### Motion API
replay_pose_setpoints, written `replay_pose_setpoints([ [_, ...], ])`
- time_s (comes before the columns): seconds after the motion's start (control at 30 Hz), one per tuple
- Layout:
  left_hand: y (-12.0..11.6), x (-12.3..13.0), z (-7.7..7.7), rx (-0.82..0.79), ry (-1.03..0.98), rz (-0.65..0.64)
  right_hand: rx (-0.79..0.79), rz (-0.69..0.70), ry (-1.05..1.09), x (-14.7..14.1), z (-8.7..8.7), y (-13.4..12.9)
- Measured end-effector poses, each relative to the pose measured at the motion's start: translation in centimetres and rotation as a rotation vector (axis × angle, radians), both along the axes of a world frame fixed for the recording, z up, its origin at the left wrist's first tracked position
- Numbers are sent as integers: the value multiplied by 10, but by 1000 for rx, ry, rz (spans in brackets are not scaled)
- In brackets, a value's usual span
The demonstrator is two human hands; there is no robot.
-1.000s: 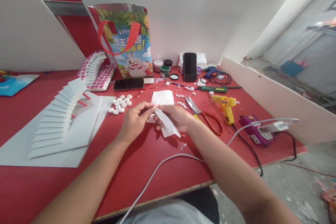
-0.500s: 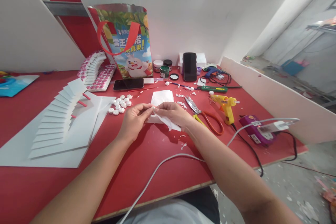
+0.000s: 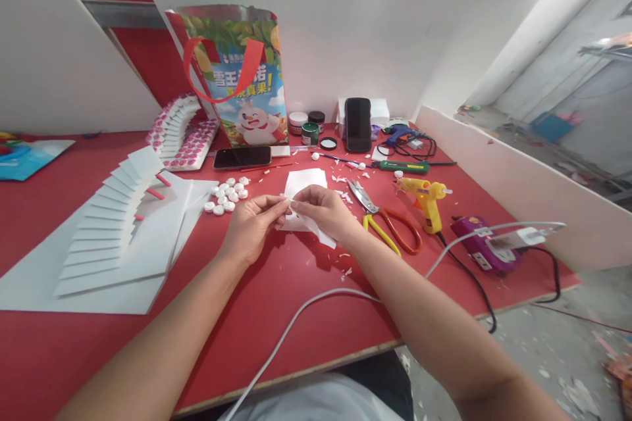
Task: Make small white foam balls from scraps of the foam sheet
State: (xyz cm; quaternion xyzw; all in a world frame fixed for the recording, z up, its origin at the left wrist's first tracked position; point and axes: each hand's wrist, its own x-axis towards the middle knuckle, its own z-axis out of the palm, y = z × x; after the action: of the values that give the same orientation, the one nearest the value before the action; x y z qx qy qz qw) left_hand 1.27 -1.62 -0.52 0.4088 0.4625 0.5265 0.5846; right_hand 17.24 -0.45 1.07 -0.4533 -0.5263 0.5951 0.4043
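Note:
Both hands meet over the middle of the red table. My left hand [image 3: 254, 223] pinches one end of a thin white paper strip [image 3: 318, 232]. The fingers of my right hand [image 3: 326, 210] are closed on the same strip, whose loose end hangs down under the palm. Beneath and behind them lies a stack of white paper [image 3: 306, 179]. Left of my left hand sits a cluster of small white rolled pieces [image 3: 230, 194]. Scissors [image 3: 382, 210] with red and yellow handles lie open to the right of my right hand.
A yellow glue gun [image 3: 427, 200], a purple power strip [image 3: 486, 247] and a white cable [image 3: 296, 319] are on the right and front. Stepped white boards [image 3: 103, 230] lie left. Behind stand a printed bag [image 3: 247, 92], paint jars [image 3: 309, 133] and a dark phone [image 3: 357, 125].
The fingers of my right hand have shifted slightly up and bent more over the strip. The strip's hanging end has moved a little left. More of the yellow scissor handle shows.

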Motion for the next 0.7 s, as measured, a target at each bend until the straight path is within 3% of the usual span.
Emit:
replay_pose_setpoints([
  [0.2, -1, 1, 0, 17, 60, 29, 273, -31, -271, 2, 0, 0],
  [0.33, -2, 0, -1, 31, 122, -6, 267, 3, -419, 5, 2, -1],
  [0.53, -3, 0, -2, 32, 140, -22, 265, 78, -404, 8, 3, -2],
  [0.63, -2, -1, 0, 26, 113, -28, 165, 48, -289, 8, 5, -2],
  [0.7, -2, -1, 1, 26, 98, -22, -66, 41, -49, 7, 9, -2],
])
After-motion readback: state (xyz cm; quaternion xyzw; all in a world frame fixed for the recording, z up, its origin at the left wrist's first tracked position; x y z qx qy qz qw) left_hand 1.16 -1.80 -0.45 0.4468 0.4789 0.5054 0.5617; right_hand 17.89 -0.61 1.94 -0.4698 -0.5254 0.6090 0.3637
